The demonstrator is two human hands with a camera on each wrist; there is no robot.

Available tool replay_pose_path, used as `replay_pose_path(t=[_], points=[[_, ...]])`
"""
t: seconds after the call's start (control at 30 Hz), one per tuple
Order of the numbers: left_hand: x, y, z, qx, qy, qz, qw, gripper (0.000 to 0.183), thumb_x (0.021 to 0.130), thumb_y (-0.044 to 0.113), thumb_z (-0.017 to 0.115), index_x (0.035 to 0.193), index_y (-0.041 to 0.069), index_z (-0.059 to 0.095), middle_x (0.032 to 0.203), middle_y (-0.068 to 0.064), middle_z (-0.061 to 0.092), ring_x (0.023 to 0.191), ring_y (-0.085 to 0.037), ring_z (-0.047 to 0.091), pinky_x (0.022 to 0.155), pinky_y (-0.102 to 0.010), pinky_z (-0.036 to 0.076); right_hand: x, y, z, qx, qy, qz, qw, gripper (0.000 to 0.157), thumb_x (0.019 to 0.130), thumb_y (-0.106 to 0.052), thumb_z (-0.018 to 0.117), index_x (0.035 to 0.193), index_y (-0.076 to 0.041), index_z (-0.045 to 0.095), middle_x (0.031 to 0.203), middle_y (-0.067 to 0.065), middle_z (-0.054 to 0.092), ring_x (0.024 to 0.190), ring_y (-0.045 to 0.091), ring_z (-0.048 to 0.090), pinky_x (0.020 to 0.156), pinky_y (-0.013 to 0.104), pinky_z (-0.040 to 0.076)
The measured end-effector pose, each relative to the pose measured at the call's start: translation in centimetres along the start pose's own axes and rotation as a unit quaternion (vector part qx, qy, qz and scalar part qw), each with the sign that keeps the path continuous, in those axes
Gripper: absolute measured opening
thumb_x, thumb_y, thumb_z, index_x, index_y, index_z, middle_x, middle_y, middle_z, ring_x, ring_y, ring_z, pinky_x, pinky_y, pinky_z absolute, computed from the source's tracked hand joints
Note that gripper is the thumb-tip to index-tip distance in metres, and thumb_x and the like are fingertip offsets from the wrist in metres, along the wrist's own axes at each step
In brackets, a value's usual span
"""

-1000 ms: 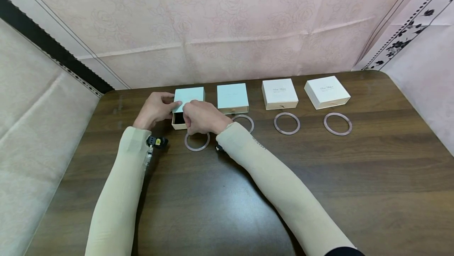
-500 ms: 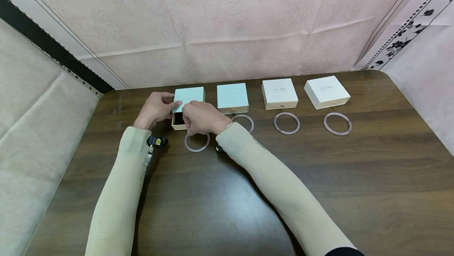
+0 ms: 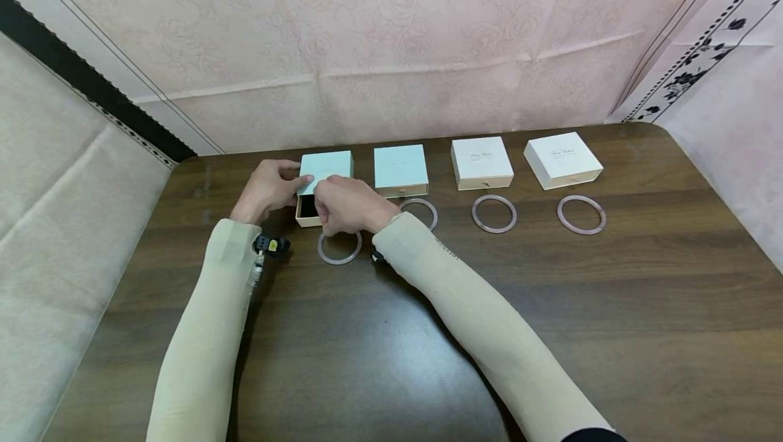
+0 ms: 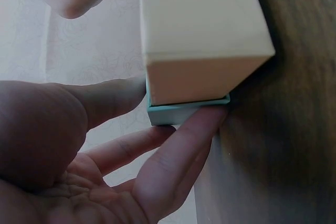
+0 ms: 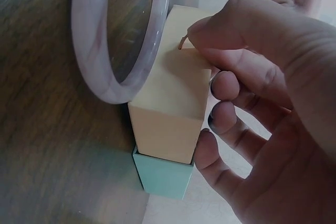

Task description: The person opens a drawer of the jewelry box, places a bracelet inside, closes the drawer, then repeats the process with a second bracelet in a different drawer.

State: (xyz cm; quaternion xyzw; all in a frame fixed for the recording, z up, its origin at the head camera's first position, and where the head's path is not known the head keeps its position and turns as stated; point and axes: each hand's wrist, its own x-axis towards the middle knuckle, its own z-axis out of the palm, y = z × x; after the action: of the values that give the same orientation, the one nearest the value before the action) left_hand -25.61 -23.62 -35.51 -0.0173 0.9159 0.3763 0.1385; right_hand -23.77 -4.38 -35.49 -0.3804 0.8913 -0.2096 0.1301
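Turquoise box gripped by left hand, cream drawer partly out, right hand pinching its tab

Your head view looks forward and down over the table; your 2 wrist views, from very near, face the same drawer.
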Motion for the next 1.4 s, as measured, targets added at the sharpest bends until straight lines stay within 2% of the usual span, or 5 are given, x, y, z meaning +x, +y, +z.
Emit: replay_pose_path(t=[0.33, 0.63, 1.13, 1.4], points=[[-0.02, 0.01, 0.02, 0.003, 0.0, -0.005, 1.0, 0.059, 0.105, 0.031, 0.058, 0.155, 0.004, 0.042, 0.138, -0.022, 0.057, 0.095, -0.03, 0.075, 0.095, -0.051, 0.057, -0.07, 0.09, 0.05, -0.001, 0.003, -0.003, 1.0, 0.018, 0.086, -0.007, 0.073, 0.072, -0.018, 0.066, 0.078, -0.004, 0.067, 0.07, 0.012, 0.059, 0.064, 0.026, 0.049], [0.0, -0.07, 0.08, 0.003, 0.002, -0.001, 1.0, 0.059, 0.105, 0.031, 0.058, 0.155, 0.004, 0.042, 0.137, -0.022, 0.057, 0.094, -0.03, 0.075, 0.094, -0.051, 0.057, -0.1, 0.01, 0.08, -0.004, -0.001, -0.001, 1.0, 0.017, 0.087, -0.009, 0.074, 0.074, -0.018, 0.067, 0.081, -0.005, 0.068, 0.073, 0.011, 0.061, 0.066, 0.026, 0.051], [-0.21, -0.16, 0.04, 0.009, 0.002, 0.0, 1.0, 0.06, 0.105, 0.032, 0.057, 0.155, 0.003, 0.041, 0.139, -0.024, 0.057, 0.098, -0.035, 0.074, 0.093, -0.051, 0.057, -0.01, -0.21, 0.27, -0.017, -0.003, -0.011, 1.0, 0.018, 0.085, -0.009, 0.075, 0.072, -0.018, 0.067, 0.078, -0.005, 0.067, 0.074, 0.01, 0.06, 0.067, 0.026, 0.051], [-0.08, 0.05, 0.09, 0.006, 0.003, -0.002, 1.0, 0.06, 0.105, 0.031, 0.058, 0.156, 0.004, 0.041, 0.139, -0.023, 0.057, 0.096, -0.032, 0.074, 0.094, -0.051, 0.057, -0.09, -0.09, 0.18, -0.018, -0.001, -0.015, 1.0, 0.017, 0.085, -0.01, 0.076, 0.072, -0.018, 0.068, 0.078, -0.006, 0.067, 0.074, 0.01, 0.061, 0.067, 0.025, 0.051]])
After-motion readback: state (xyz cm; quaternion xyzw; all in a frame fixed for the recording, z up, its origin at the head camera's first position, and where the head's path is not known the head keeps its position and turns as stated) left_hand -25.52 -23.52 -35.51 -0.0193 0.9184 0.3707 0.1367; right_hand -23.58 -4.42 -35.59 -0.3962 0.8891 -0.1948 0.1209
